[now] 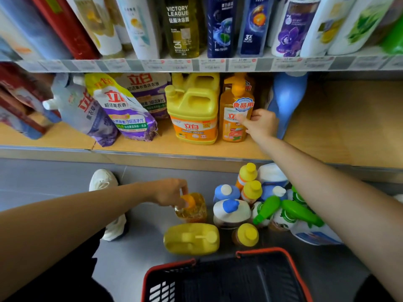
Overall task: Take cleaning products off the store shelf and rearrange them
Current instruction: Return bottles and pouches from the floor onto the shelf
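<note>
Left hand (172, 192) reaches down to the grey floor and pinches the orange pump top of a clear bottle with amber liquid (195, 212). Right hand (260, 123) is stretched far forward to the lower shelf, where it grips an orange pump bottle of dish soap (233, 129), with the thumb on the label and the fingers curled round its right side.

Nearest to the person is a black plastic basket with a red rim (261, 250). Just behind it on the floor is a yellow plastic jug (192, 238); it seems to stand upright and to be seen from above, but the view is blurred there. To its right stands a tight group of bottles with yellow, blue, white and green caps (259, 205). A white shoe (103, 179) is on the floor at the left.

Farther away, on the wooden lower shelf (316, 138), a second yellow jug with an orange label (194, 112) stands just left of the gripped bottle, touching it. Purple and white refill pouches (122, 112) lean at the left, and a blue bottle (285, 101) stands behind the right hand. On the upper shelf stands a row of tall shampoo and body wash bottles (185, 27).
</note>
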Available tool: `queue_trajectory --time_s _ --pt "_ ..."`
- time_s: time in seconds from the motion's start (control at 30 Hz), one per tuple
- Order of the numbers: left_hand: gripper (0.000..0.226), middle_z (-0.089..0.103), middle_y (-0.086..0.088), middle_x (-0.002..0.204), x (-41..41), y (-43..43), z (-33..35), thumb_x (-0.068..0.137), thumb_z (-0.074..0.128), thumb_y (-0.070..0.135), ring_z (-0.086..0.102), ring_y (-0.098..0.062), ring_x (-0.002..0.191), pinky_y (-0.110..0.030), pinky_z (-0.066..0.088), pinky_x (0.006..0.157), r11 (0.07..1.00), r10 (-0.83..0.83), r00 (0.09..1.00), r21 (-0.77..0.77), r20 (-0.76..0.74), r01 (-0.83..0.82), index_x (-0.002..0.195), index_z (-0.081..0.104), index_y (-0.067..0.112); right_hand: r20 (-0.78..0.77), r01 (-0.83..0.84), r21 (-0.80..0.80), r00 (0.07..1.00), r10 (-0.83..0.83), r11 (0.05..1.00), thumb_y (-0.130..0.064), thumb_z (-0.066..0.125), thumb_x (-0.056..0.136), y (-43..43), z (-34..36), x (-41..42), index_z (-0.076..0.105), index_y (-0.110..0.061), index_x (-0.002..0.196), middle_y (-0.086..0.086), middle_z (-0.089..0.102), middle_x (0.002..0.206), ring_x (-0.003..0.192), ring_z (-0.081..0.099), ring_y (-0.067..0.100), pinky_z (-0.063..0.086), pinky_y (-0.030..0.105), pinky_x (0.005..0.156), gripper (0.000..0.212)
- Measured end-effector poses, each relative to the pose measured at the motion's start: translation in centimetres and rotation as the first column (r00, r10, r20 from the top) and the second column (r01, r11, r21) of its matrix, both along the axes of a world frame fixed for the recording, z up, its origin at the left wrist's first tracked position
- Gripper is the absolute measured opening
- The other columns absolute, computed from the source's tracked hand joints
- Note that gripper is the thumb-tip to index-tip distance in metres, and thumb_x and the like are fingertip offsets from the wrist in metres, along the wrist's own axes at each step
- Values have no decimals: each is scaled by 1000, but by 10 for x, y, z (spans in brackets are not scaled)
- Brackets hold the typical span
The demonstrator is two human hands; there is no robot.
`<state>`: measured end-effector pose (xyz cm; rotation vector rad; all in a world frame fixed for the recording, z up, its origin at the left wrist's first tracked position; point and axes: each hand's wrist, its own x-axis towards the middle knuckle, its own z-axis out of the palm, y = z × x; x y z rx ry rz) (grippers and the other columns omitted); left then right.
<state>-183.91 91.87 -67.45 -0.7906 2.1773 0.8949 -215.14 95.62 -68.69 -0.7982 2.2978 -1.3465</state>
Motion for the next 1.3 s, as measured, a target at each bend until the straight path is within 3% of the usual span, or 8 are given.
queue_trajectory --time_s 0.1,0.2,0.33,0.43,0.63,0.83,1.0,1.3 --pt "34 72 -6 88 1 1 -3 93 72 21 67 -14 74 -33 56 71 975 164 985 159 -47 -154 119 51 14 -29 -84 -6 996 83 996 -31 80 84 9 0 -5 74 -10 113 6 75 110 97 70 14 56 30 84 36" --pt "30 71 -6 92 -6 -2 1 94 71 20 68 -16 78 -28 56 69 974 184 977 151 -110 -167 118 55 13 -131 94 18 987 -91 995 -35 81 82 33 -9 -13 75 -15 88 6 76 88 82 70 19 46 24 70 22" --pt "37 63 3 95 -22 -4 16 84 80 23 64 -20 91 -32 54 74 990 143 969 11 -200 -144 115 61 16 -150 300 28 944 -293 953 -42 86 73 59 -13 -34 59 -12 93 9 68 93 87 65 33 42 32 67 45" --pt "39 63 2 101 -33 -9 36 78 86 25 61 -13 89 -30 55 72 980 164 948 -64 -274 -188 109 63 21 -46 237 37 971 -235 971 -41 90 68 59 -3 -52 56 -8 112 11 66 110 98 64 30 52 40 79 65" --pt "33 73 -10 97 -54 -21 86 71 91 18 69 -22 90 -47 60 84 929 325 783 25 -531 -370 97 70 18 -50 123 17 991 -122 992 -31 83 81 43 8 -69 56 1 112 18 67 114 103 64 36 53 47 86 52" --pt "25 78 2 88 -99 -21 117 78 85 9 75 -10 84 -23 59 72 884 431 580 194 -691 -426 97 69 12 -72 -79 57 994 83 995 -8 77 85 71 9 -111 55 6 114 27 67 111 100 66 41 55 47 85 39" --pt "32 76 -9 102 -131 -12 124 81 81 8 74 -17 94 -28 61 79 886 436 521 250 -734 -390 109 66 4 -317 105 94 946 -70 990 -17 71 92 100 -2 -141 64 2 114 27 71 91 87 67 43 51 45 76 31" --pt "31 72 -7 108 -159 -15 108 86 79 16 70 -19 102 -40 60 90 895 376 503 165 -778 -414 112 61 13 -14 251 -24 968 -251 968 -29 72 91 87 -9 -143 65 -10 129 21 73 101 99 69 36 56 47 90 43"
